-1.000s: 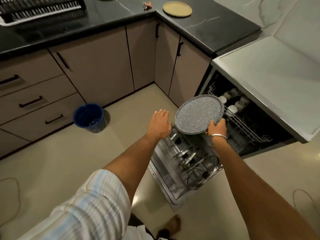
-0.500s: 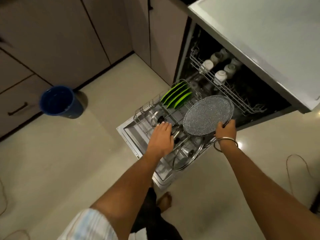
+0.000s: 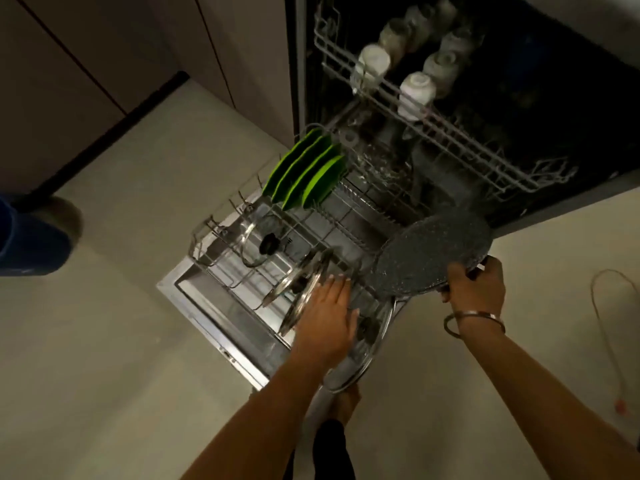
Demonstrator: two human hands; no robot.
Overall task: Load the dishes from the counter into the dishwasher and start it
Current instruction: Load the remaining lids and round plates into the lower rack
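Right hand [image 3: 474, 289] grips speckled pan [image 3: 429, 254] over lower rack [image 3: 311, 233]; flat left hand [image 3: 325, 323] seemingly touches lids [image 3: 304, 289].

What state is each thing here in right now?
Dishwasher door: open, folded down.
Lower rack: pulled out, partly loaded.
Upper rack: holds upturned cups.
Green plates: standing on edge.
Speckled pan: held tilted over the lower rack.
Right hand: gripping the pan.
Left hand: open, by the glass lids.
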